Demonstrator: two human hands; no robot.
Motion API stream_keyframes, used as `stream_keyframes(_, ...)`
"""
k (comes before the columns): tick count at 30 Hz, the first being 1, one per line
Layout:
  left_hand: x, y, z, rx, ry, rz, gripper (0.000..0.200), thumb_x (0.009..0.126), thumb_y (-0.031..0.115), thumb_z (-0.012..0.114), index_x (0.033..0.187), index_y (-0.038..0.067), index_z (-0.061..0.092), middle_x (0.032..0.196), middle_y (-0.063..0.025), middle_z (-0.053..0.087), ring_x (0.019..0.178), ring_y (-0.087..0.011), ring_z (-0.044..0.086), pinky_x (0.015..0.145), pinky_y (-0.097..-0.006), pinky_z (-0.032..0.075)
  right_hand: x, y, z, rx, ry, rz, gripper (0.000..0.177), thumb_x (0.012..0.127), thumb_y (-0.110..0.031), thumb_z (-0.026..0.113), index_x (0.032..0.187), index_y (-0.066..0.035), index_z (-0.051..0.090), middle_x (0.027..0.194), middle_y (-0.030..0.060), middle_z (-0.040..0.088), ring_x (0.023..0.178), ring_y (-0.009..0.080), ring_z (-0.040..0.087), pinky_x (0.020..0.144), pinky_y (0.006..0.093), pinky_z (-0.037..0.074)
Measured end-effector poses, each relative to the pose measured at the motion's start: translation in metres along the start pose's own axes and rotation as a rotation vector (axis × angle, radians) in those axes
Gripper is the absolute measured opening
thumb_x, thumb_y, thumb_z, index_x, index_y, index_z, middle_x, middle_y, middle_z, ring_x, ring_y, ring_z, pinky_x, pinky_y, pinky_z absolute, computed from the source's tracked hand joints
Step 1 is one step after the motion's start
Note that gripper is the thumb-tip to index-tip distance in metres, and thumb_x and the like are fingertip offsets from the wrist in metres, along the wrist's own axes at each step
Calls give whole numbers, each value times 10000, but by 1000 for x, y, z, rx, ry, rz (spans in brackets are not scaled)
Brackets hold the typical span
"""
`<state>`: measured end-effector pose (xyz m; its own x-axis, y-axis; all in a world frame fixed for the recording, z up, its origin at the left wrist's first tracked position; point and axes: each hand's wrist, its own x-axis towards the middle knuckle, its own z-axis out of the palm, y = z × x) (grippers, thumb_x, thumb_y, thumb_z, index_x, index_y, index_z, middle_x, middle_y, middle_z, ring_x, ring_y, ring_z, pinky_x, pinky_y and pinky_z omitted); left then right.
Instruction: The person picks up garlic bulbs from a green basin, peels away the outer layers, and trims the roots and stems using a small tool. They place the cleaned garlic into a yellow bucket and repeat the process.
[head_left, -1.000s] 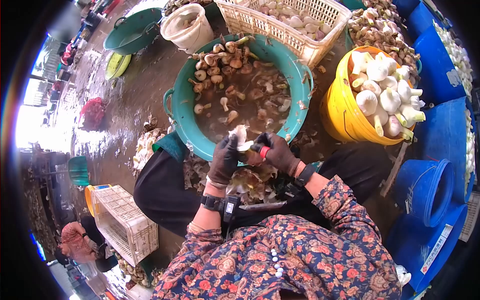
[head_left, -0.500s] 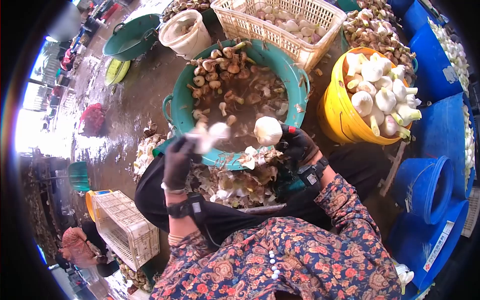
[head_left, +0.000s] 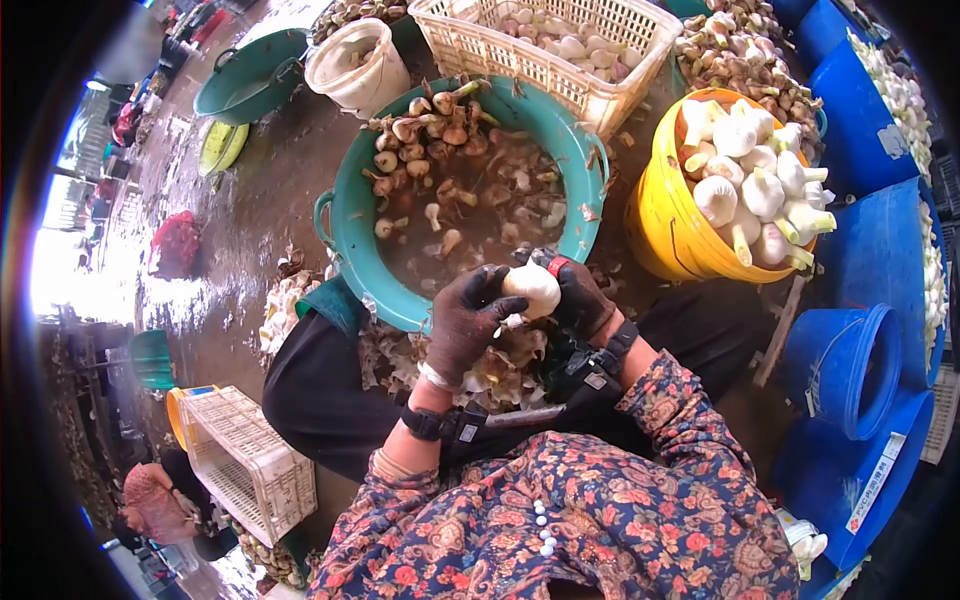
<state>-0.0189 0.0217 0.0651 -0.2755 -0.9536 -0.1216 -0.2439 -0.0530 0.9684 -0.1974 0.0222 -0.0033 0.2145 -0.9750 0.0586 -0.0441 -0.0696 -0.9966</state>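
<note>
Grasping garlic bulb (head_left: pixel 533 290) w/ L grip (head_left: pixel 463 322), R grip (head_left: pixel 582 302) too, nr teal tub (head_left: pixel 352 245)

There, lower right, on the blue tub (head_left: pixel 822 482), a white label strip (head_left: pixel 876 484) runs up at a slant: "PVC," it says, then Chinese characters too small to vouch for, a red mark (head_left: pixel 853 523) at its lower end! The pale tag (head_left: pixel 468 433) on the left wrist strap (head_left: pixel 424 424)? Unreadably tiny.

The left hand (head_left: pixel 463 325) and right hand (head_left: pixel 582 300) are dark-gloved, the latter fitted with a red band (head_left: pixel 557 265). Black straps (head_left: pixel 428 424) are worn at both wrists. Toward six o'clock, a floral top (head_left: pixel 600 500) is overlaid by pale beads (head_left: pixel 541 520).
</note>
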Motion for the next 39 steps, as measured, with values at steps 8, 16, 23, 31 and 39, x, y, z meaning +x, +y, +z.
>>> stream_keyframes(8, -6, -9, 4, 7, 47, 34, 251, 713, 75, 741, 935, 8, 645, 835, -77, 644, 738, -123, 582, 676, -267, 468, 1, 17, 3, -86, 46, -30, 286, 706, -89, 714, 962, -29, 602, 872, 71, 609, 825, 206, 602, 746, 306, 472)
stream_keyframes(16, -40, 21, 3, 34, -372, 113, 166, 768, 96, 704, 838, 3, 585, 745, -102, 581, 684, -129, 556, 611, -294, 446, 2, -18, 0, 9, -18, -117, 258, 870, -110, 506, 1098, 5, 548, 1014, 105, 632, 889, 222, 627, 823, 346, 506)
stream_keyframes(23, -14, -33, -51, 808, -455, -173, 491, 700, 428, 718, 914, -7, 640, 764, -173, 645, 725, -325, 627, 658, -378, 480, 14, -14, -18, 876, 485, 301, 226, 919, -145, 449, 1051, -11, 574, 957, 64, 605, 847, 165, 596, 762, 300, 504)
stream_keyframes(31, 48, -105, -66, 563, -247, -163, 441, 742, 390, 683, 857, -31, 620, 805, -227, 632, 765, -361, 612, 668, -407, 462, 16, -159, -175, -910, 1015, -520, 160, 890, -74, 487, 997, -6, 585, 983, 103, 614, 865, 194, 563, 778, 323, 447)
stream_keyframes(39, 112, -173, -86, 673, 80, -286, 523, 743, 413, 659, 1028, -22, 602, 949, -215, 636, 911, -351, 607, 774, -401, 469, 38, -173, -254, -1491, 655, 28, 390, 865, -242, 564, 1205, -58, 514, 1065, 221, 585, 978, 384, 551, 805, 406, 459)
